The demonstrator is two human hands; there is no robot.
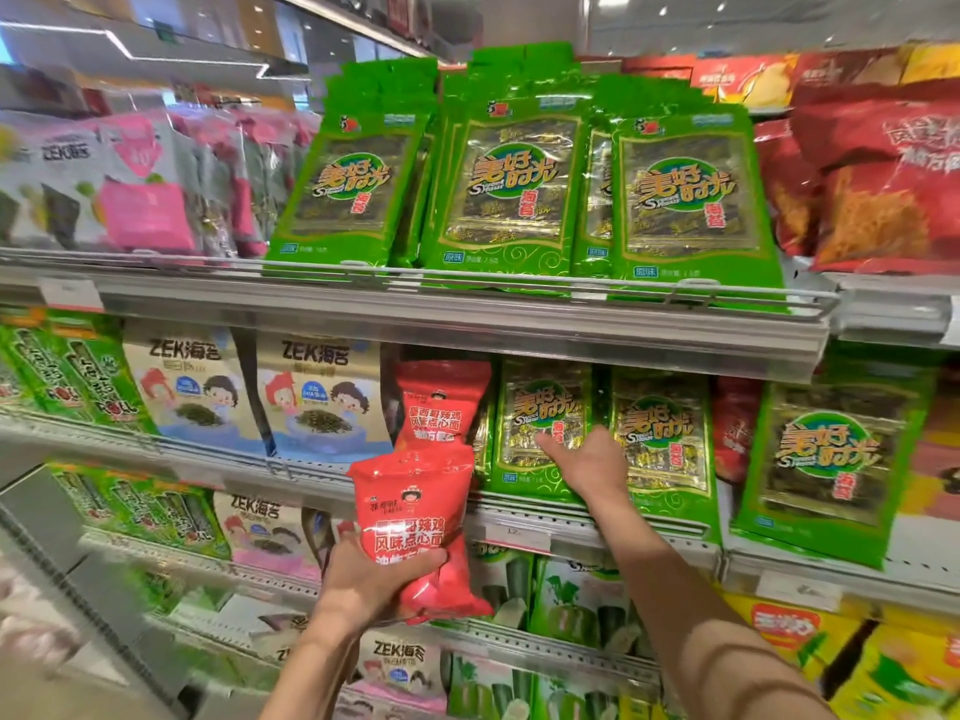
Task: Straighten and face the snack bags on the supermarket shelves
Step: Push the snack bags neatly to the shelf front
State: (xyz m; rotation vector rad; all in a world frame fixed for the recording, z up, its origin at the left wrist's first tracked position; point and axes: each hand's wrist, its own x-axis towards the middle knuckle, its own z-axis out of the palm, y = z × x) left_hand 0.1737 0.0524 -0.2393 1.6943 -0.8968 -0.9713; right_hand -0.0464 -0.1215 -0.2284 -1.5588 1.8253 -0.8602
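My left hand (363, 579) grips a red snack bag (415, 517) from below, holding it upright in front of the middle shelf. A second red bag (439, 402) of the same kind stands on that shelf just behind it. My right hand (587, 462) reaches onto the middle shelf, its fingers pressing on the face of a green seaweed bag (540, 423); the fingertips lie between this bag and the green bag (660, 433) to its right. Whether the fingers curl round an edge is hidden.
The top shelf holds a row of green seaweed bags (504, 184), with red bags (878, 174) at right and pink-white ones (130, 189) at left. ZEK seaweed bags (311, 397) stand left on the middle shelf (519, 511). A large green bag (826, 454) leans at right. Lower shelves carry more packs.
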